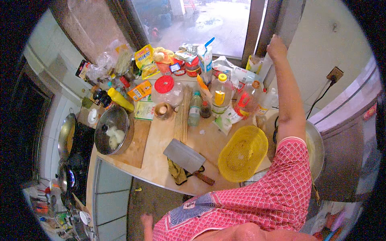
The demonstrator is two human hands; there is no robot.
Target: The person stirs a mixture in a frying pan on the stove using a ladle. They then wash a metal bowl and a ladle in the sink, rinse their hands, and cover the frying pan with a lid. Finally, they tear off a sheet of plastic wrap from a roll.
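My right hand [276, 48] is raised at the window frame's right side, its fingers bent near the frame; whether it grips anything does not show. Low at the left, my left hand [147, 219] hangs beside my body, blurred, below the counter edge. On the wooden counter lies a cleaver [184, 156], its blade over a dark yellowish cloth [176, 172]. To its right stands a yellow plastic basket [243, 153]. A metal bowl [112, 130] with white pieces in it rests on a wooden cutting board [137, 147]. A bundle of thin sticks [181, 120] lies behind the cleaver.
Oil bottles [221, 93], a red-lidded plastic jar [167, 87], a green-tinted bottle [194, 110] and seasoning packets crowd the counter's back. A lit gas burner [71, 177] and a wok [67, 135] are at left. A large metal basin [315, 150] and a plugged-in cord [321, 96] are at right.
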